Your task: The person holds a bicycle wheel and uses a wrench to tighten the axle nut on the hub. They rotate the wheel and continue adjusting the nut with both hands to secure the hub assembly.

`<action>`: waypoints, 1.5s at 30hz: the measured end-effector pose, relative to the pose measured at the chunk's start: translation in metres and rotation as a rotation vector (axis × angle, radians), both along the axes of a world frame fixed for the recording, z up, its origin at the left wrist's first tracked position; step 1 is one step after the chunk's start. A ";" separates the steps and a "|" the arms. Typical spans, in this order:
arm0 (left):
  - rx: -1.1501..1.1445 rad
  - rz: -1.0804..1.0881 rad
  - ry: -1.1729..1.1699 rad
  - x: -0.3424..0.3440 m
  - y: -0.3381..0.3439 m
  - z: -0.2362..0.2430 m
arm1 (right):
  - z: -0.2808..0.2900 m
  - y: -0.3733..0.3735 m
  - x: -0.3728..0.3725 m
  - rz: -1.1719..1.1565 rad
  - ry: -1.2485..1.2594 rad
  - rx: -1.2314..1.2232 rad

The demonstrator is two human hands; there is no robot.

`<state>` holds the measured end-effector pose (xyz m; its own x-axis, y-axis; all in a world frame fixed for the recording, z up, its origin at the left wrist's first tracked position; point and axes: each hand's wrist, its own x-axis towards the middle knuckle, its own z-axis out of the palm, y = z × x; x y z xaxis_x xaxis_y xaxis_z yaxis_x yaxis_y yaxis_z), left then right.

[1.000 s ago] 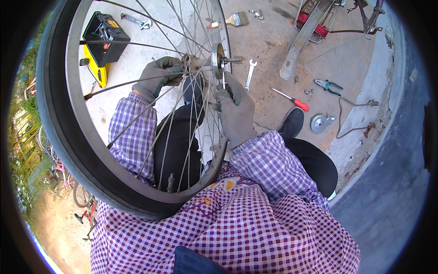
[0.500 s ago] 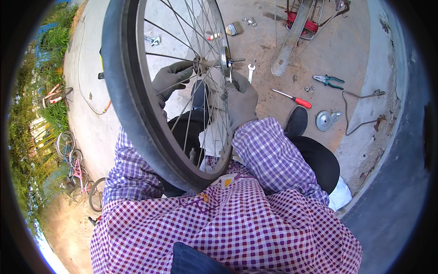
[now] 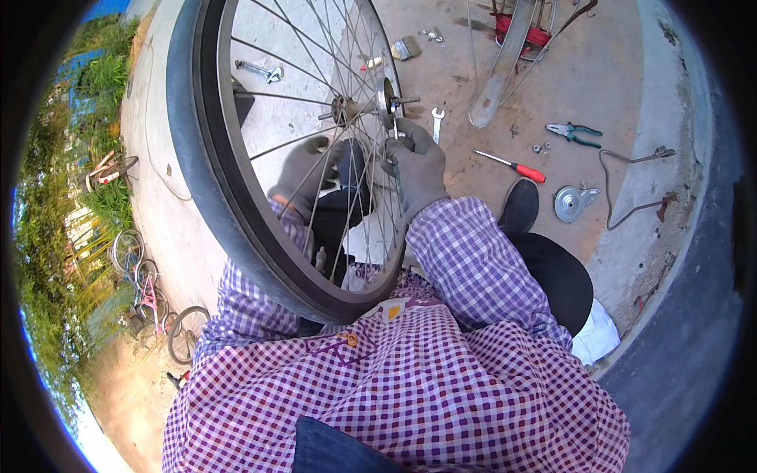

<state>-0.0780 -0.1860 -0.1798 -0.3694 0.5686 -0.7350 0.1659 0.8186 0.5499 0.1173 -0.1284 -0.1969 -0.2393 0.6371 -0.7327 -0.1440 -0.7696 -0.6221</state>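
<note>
A bicycle wheel (image 3: pixel 206 169) with a black tyre stands tilted, its lower rim against my lap. Its hub (image 3: pixel 344 110) has a round metal drum (image 3: pixel 384 102) on the right, with a threaded axle end (image 3: pixel 407 100) sticking out. My right hand (image 3: pixel 419 167), in a grey glove, is closed just below the drum, pinching a thin, bright metal rod (image 3: pixel 396 130) whose upper end reaches the drum's edge. My left hand (image 3: pixel 303 173), gloved too, is seen through the spokes below the hub. Its fingers are bent but apart, with nothing visible in them.
On the ground lie an adjustable wrench (image 3: pixel 264 72), a brush (image 3: pixel 405 48), an open-end wrench (image 3: pixel 438 124), a red-handled screwdriver (image 3: pixel 516 167), pliers (image 3: pixel 576 134), a round brake plate (image 3: pixel 569 205) and a bent metal rod (image 3: pixel 611 189). A mudguard (image 3: pixel 505 67) stands ahead; bicycles (image 3: pixel 146 288) lie left.
My left hand has dropped away from the hub, down and toward me. The right hand stays below the drum with the thin rod. The view has shifted slightly.
</note>
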 end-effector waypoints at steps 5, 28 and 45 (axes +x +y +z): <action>0.170 0.262 -0.389 0.046 -0.028 0.003 | -0.010 0.002 0.000 -0.075 -0.001 0.059; 0.438 -0.232 0.439 0.053 -0.031 0.033 | 0.009 -0.005 0.000 -0.017 0.192 -0.112; 0.043 -0.615 0.023 0.043 0.016 0.051 | 0.016 0.013 -0.004 0.014 0.072 -0.071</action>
<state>-0.0348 -0.1701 -0.1291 0.0206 0.7116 -0.7023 0.6126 0.5461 0.5714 0.1130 -0.1149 -0.1811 -0.3017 0.5800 -0.7567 -0.1752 -0.8139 -0.5539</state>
